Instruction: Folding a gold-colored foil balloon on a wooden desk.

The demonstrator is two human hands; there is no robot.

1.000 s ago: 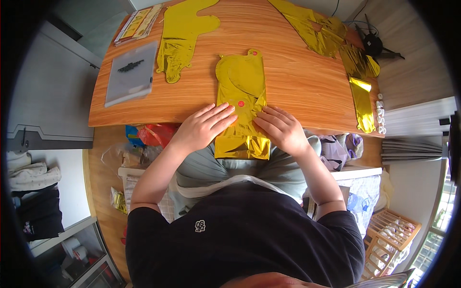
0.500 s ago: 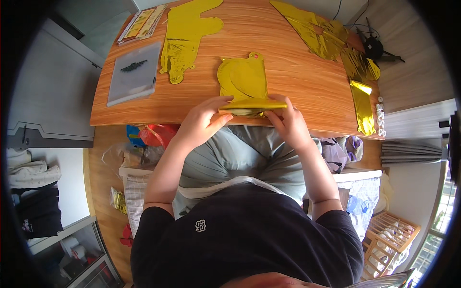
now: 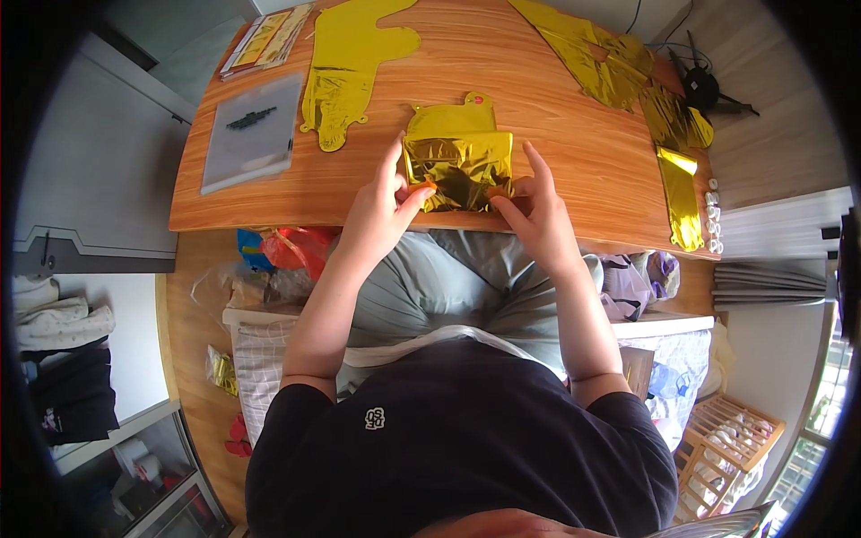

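Observation:
A shiny gold foil balloon (image 3: pixel 459 166), uninflated and folded over on itself, lies near the table's front edge. Beyond the fold shows its flat part with a rounded tab (image 3: pixel 478 100). My left hand (image 3: pixel 386 197) grips the near left corner, thumb on top and index finger stretched up along the side. At the near right corner, my right hand (image 3: pixel 535 211) holds the foil the same way, its index finger pointing away. The undersides of both grips are hidden.
More flat gold foil balloons lie on the wooden table (image 3: pixel 574 179): one at far left (image 3: pixel 359 54), others along the right (image 3: pixel 583 54). A translucent sheet (image 3: pixel 260 157) is at left, papers (image 3: pixel 266 40) behind it. Small white rolls (image 3: pixel 713 220) and a black device (image 3: pixel 700 88) line the right edge.
The foil's near part, raised as a narrow fold before, now lies turned over away from me, its shiny face up. Both index fingers have stretched out forward.

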